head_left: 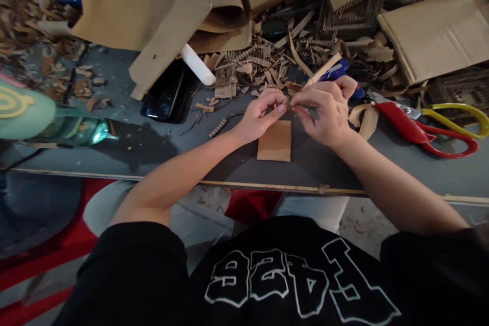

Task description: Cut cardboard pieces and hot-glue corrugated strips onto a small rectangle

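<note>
My left hand [265, 112] and my right hand [324, 107] meet above the table, fingertips pinched together. Between them is a small brown scrap of cardboard [289, 104], mostly covered by the fingers. Just below the hands, a small rectangular cardboard piece [274, 143] lies flat near the table's front edge. A narrow cardboard strip [324, 70] rises behind my right hand; whether that hand touches it I cannot tell. Close behind the same hand lies a blue-handled tool [336, 69], partly hidden.
Scissors [446, 121] with one red and one yellow handle lie to the right. A black phone [167, 92] and a white tube [197, 64] are left of centre. A teal bottle [76, 125] lies at the left. Cardboard shreds [263, 61] and larger sheets [439, 30] crowd the back.
</note>
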`<state>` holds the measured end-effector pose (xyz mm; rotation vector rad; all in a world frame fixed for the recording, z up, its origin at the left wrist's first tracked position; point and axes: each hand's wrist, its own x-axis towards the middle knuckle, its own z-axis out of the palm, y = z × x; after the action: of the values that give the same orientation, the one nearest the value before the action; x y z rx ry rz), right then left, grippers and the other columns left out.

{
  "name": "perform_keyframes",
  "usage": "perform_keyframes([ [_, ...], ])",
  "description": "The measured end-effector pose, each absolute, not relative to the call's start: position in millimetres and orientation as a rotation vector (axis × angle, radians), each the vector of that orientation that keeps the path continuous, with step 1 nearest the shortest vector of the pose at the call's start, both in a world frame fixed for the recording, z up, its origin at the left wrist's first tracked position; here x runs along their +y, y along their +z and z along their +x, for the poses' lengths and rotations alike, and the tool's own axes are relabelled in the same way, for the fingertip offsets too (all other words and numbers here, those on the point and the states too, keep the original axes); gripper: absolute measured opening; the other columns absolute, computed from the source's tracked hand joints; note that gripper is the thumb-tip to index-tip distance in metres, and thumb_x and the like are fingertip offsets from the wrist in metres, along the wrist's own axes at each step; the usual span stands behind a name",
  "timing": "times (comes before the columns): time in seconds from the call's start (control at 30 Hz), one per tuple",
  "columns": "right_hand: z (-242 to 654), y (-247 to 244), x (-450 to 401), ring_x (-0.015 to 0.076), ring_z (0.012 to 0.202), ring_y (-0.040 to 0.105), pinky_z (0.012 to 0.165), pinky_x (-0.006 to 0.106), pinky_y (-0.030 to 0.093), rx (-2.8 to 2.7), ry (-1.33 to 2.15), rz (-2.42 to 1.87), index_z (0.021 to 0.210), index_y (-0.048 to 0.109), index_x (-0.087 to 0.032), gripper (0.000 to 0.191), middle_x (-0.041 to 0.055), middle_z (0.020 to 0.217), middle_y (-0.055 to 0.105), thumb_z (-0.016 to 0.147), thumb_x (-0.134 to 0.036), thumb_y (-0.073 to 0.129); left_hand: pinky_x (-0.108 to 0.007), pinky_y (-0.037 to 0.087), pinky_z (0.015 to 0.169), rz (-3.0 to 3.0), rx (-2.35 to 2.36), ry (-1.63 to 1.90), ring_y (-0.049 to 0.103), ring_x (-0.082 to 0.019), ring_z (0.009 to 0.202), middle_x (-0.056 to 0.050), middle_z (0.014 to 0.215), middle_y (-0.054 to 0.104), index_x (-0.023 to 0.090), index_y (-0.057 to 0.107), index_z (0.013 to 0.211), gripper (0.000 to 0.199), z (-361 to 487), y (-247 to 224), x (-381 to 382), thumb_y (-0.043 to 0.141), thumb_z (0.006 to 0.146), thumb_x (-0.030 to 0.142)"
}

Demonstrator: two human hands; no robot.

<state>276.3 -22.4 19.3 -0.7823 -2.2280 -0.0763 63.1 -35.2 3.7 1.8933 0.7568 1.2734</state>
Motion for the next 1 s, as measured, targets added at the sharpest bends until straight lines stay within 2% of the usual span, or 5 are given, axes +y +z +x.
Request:
perform_keyframes([
  [0.2,272.6,24.8,-23.7,0.0200,0.096,0.070,0.092,0.044,0.049,-2.229,-0.151,-0.675,0.117,0.057,-0.026,0.019,0.0025,0.096,0.073,0.103,-0.034,0.046,-0.033,0.048,0.085,1.938,0.736,1.250,0.058,-0.018,0.096,-0.006,0.096,0.062,0.022,0.064,0.091,0.039,63.3,6.7,-36.3,0.052,0.099,0.057],
  [0.37,272.9,20.9,-22.7,0.0242,0.100,0.070,0.095,0.051,0.051,-2.267,-0.022,-0.716,0.121,0.057,-0.023,0.028,0.0078,0.099,0.073,0.104,-0.037,0.040,-0.032,0.047,0.084,1.878,0.668,1.228,0.058,-0.018,0.097,-0.005,0.093,0.063,0.022,0.065,0.090,0.037,64.2,7.1,-35.7,0.053,0.100,0.055],
  [0.57,272.3,21.9,-22.2,0.0229,0.094,0.070,0.088,0.047,0.054,-2.171,-0.088,-0.575,0.121,0.054,-0.022,0.022,0.0065,0.096,0.074,0.101,-0.029,0.047,-0.033,0.048,0.084,1.823,0.649,1.220,0.059,-0.018,0.095,-0.005,0.094,0.063,0.022,0.064,0.092,0.035,64.5,2.8,-33.4,0.055,0.099,0.056],
  [0.83,271.7,24.1,-23.1,0.0235,0.105,0.066,0.103,0.053,0.047,-2.322,0.083,-0.745,0.119,0.058,-0.022,0.030,0.0086,0.103,0.071,0.105,-0.036,0.035,-0.033,0.047,0.085,1.844,0.707,1.197,0.059,-0.019,0.098,-0.006,0.096,0.063,0.021,0.067,0.092,0.039,62.9,2.3,-31.8,0.056,0.097,0.058],
  [1.0,270.3,21.4,-23.6,0.0234,0.100,0.066,0.103,0.054,0.045,-2.301,0.096,-0.730,0.114,0.058,-0.023,0.028,0.0072,0.096,0.070,0.105,-0.034,0.033,-0.032,0.047,0.082,1.849,0.697,1.211,0.058,-0.018,0.093,-0.005,0.092,0.063,0.021,0.065,0.090,0.039,65.0,2.0,-32.0,0.056,0.097,0.058],
])
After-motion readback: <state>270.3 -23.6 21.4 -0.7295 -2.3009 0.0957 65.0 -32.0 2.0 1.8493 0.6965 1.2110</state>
